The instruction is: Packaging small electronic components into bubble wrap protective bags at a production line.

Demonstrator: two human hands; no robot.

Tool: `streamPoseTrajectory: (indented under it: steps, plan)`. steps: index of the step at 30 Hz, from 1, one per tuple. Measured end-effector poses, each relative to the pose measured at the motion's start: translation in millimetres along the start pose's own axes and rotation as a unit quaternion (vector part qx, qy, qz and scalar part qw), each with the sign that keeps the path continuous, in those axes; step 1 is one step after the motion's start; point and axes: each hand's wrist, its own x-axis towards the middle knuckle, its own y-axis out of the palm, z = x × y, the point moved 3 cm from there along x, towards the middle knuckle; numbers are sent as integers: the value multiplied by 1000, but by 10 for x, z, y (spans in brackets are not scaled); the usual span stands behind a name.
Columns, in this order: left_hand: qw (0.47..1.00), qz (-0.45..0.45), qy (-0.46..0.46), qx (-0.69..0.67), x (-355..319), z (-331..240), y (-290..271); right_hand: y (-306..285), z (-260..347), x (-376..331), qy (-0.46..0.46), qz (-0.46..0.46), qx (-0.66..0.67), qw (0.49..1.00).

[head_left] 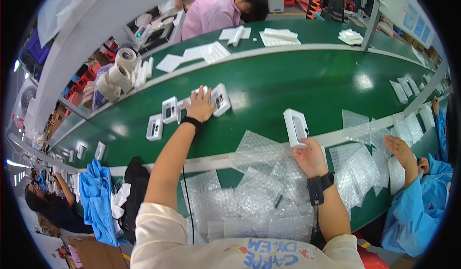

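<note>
My left hand (200, 107) lies palm down with its fingers spread over a row of white rectangular frames on the green belt. To its right stands one white frame (221, 100) with small dark spots in its opening; two more, a white frame (169, 109) and a lower white frame (154, 127), sit to its left. What lies under the palm is partly hidden. My right hand (309, 158) is closed on the near end of a white hollow tray (296, 125), tilted with its far end up. Bubble-wrap sheets (259, 192) spread in front of me.
A pale rail (216, 162) runs along the belt's near edge. Rolls of white tape (120, 74) stand at the far left. Co-workers are near: one in a pink shirt (206, 12) across the belt, one in blue sleeves (413, 211) reaching toward more bubble wrap at right.
</note>
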Motion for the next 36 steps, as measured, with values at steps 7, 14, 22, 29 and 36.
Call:
streamPoseTrajectory:
  steps: [7,14,22,29,36]
  plan:
    - [998,23,-57,-32,179,149,25,-12,-11,-37,6,19,-15,1000]
    - [989,64,-133,-10,206,301,-28,14,24,-74,7,9,-28,1000]
    - [987,51,-150,-38,199,1039,136,-20,-7,-24,8,3,-40,999]
    - [990,43,-133,-11,244,1179,49,27,-28,-22,6,40,-56,998]
    - [977,-79,130,-152,-732,-114,-794,-92,-42,-81,-27,-7,-68,997]
